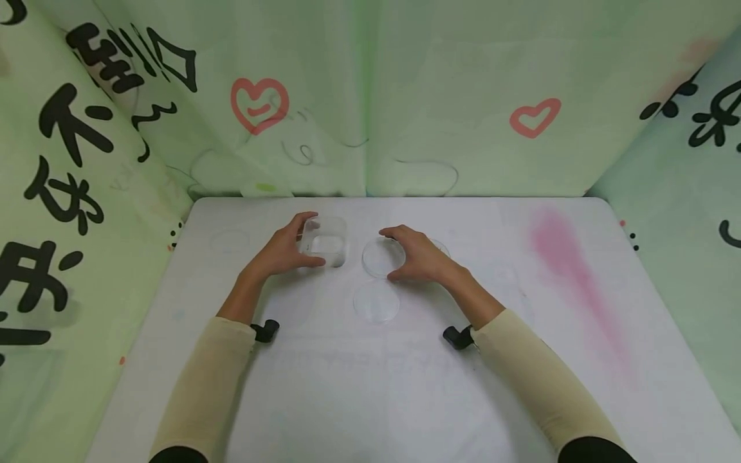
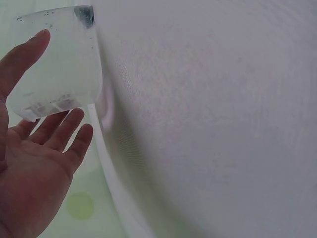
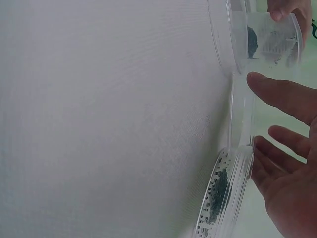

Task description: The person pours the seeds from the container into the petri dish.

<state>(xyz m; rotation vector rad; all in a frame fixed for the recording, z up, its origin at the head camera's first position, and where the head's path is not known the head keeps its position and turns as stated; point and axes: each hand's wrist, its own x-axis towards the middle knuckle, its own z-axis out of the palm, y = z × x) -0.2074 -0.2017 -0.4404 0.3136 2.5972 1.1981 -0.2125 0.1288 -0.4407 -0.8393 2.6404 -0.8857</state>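
My left hand holds a clear plastic square container, thumb on its near side and fingers around the far side. Some dark material shows at one end of that container in the left wrist view. With thumb and fingers spread across it, my right hand grips a clear round dish at its rim. Nearer to me lies another clear round dish. Partly hidden behind the right hand is a third dish; dark granules show in it in the right wrist view.
A white-covered table carries everything, with a pink stain on its right side. Green curtains with black characters and red hearts hang behind it and at both sides. Black wrist cameras project beside the sleeves.
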